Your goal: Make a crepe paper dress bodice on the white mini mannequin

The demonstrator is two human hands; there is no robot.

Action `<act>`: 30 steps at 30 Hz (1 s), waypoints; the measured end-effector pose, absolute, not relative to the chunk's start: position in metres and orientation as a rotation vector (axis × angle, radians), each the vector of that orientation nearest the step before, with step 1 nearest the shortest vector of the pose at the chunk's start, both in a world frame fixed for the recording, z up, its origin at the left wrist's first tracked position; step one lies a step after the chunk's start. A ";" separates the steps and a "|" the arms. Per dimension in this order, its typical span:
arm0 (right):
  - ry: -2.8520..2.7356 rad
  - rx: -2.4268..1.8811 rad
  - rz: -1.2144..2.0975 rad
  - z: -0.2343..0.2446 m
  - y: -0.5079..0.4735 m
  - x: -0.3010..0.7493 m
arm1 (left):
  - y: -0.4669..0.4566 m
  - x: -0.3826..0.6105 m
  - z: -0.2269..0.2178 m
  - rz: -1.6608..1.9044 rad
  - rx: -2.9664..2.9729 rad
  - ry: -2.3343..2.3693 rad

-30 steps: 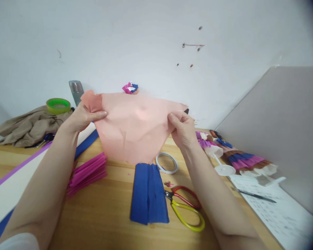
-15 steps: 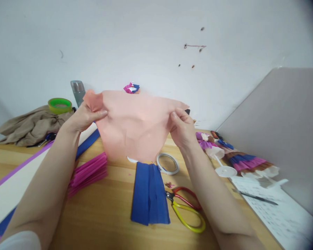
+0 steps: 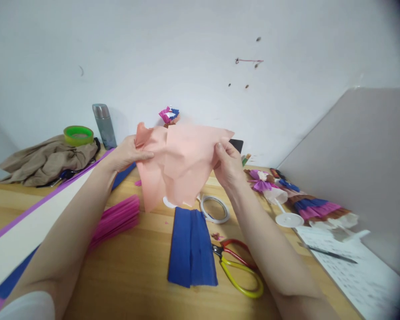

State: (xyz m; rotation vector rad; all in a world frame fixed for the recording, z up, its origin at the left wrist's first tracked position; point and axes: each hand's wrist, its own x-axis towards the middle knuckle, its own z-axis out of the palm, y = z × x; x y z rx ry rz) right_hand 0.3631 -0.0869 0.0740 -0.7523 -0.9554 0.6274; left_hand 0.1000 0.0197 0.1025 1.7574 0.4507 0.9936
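A sheet of salmon-pink crepe paper hangs above the table between my two hands, its middle folded and overlapping. My left hand pinches its left edge, thumb in front. At the right edge my right hand grips it between thumb and fingers. Below the sheet lies a piece of folded blue crepe paper. Beside that are a roll of white tape and scissors with one red and one yellow handle. Pleated magenta crepe paper lies near my left forearm.
At the back left stand a grey flask, a green tape roll and a brown cloth. Crepe paper figures on white stands lie at the right, by a printed sheet with a pen. A small paper figure is against the wall.
My left hand has moved to the right, towards my right hand. The pink sheet, stretched wide before, is now slacker and folded over in the middle.
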 end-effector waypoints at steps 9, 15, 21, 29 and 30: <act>-0.968 -0.802 0.443 0.077 -0.085 0.361 | 0.015 0.088 0.115 1.079 1.913 0.583; -1.050 -0.843 0.370 0.092 -0.087 0.365 | 0.002 0.083 0.128 1.126 2.066 0.655; -1.023 -0.807 0.414 0.090 -0.083 0.365 | 0.004 0.084 0.125 1.076 2.075 0.689; -0.974 -0.833 0.512 0.079 -0.078 0.366 | 0.011 0.087 0.118 1.026 1.837 0.545; -0.974 -0.832 0.510 0.079 -0.078 0.367 | 0.012 0.088 0.117 1.018 1.797 0.520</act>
